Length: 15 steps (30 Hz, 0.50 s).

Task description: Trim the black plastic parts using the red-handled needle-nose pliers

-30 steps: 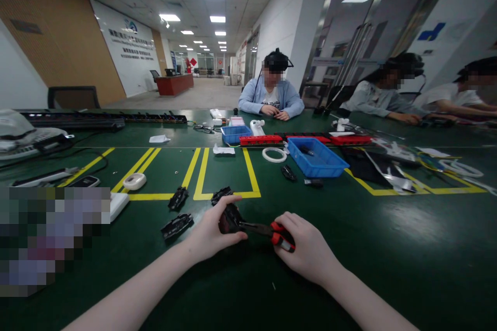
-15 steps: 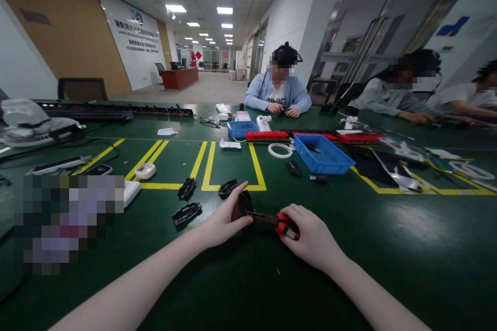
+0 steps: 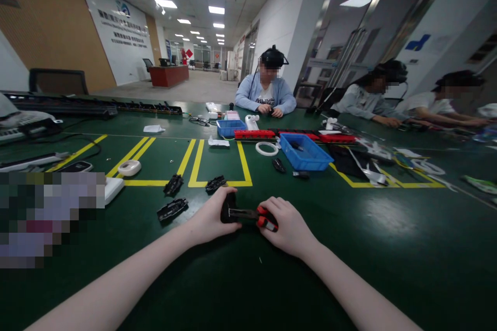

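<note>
My left hand (image 3: 212, 217) grips a small black plastic part (image 3: 228, 209) on the green table (image 3: 388, 248). My right hand (image 3: 285, 225) is closed around red-handled pliers (image 3: 258, 216), whose dark jaws reach left into the black part. Both hands meet near the table's front middle. Three more black parts lie just left and behind: one (image 3: 172, 209) near my left wrist, one (image 3: 173, 184) further back, and one (image 3: 216, 183) on the yellow line.
A blue bin (image 3: 303, 152), a white tape ring (image 3: 266, 148), red strips (image 3: 254, 134) and a smaller blue bin (image 3: 229, 127) sit behind. White devices (image 3: 129, 167) lie left. Three people sit at the far side. Black sheets and cables clutter the right.
My hands keep hold of the part and the pliers. The part has tipped upright, and the pliers' jaws reach further into it. The view has shifted slightly.
</note>
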Motion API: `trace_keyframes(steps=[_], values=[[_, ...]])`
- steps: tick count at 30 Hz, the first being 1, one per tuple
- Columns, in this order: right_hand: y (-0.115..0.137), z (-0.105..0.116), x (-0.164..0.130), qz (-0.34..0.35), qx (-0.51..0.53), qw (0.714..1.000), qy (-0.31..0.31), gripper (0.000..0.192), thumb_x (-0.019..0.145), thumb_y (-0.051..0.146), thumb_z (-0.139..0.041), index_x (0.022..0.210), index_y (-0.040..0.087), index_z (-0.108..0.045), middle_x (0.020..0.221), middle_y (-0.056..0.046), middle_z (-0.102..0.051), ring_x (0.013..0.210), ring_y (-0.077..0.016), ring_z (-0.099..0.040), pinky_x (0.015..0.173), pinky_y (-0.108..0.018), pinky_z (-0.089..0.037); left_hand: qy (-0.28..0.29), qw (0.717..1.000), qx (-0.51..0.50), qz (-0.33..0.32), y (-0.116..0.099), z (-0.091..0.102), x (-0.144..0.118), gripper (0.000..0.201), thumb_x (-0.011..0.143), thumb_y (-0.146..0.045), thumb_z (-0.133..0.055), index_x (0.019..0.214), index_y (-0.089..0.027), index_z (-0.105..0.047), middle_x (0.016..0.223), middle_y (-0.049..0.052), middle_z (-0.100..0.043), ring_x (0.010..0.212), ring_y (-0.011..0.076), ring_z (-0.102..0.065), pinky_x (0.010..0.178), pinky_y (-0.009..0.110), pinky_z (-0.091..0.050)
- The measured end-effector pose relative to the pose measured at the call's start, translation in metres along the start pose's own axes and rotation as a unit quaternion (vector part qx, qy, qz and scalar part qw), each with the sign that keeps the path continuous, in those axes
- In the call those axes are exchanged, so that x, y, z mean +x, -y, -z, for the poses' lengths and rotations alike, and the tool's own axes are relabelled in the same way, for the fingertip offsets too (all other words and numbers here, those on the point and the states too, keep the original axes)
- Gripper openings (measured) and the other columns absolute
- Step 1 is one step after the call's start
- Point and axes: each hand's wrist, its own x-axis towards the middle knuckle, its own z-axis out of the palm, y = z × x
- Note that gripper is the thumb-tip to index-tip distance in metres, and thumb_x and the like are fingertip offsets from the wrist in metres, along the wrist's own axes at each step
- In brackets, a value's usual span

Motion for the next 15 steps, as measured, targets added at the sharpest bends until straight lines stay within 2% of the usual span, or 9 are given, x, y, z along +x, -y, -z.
trace_keyframes(steps=[5,15], values=[[0.000,0.000,0.002,0.013,-0.009,1.000,0.000,0.032,0.078,0.024,-0.063,0.109,0.019,-0.059,0.108,-0.007,-0.063,0.097,-0.0225,-0.057,0.083,-0.038,-0.046,0.004,0.999,0.046,-0.015,0.002,-0.001,0.000,0.069,0.075,-0.033,-0.075,0.135,-0.021,-0.043,0.132,0.011,-0.046,0.124,0.0297,-0.048,0.107,0.047,-0.043],[-0.013,0.012,0.009,0.080,-0.032,0.996,0.040,0.037,0.080,0.035,-0.067,0.113,0.021,-0.060,0.109,-0.008,-0.065,0.097,-0.0237,-0.059,0.085,-0.040,-0.046,0.037,0.994,0.102,0.016,-0.006,-0.002,0.011,0.068,0.075,-0.037,-0.073,0.134,-0.025,-0.042,0.132,0.009,-0.046,0.118,0.0299,-0.053,0.099,0.046,-0.048]])
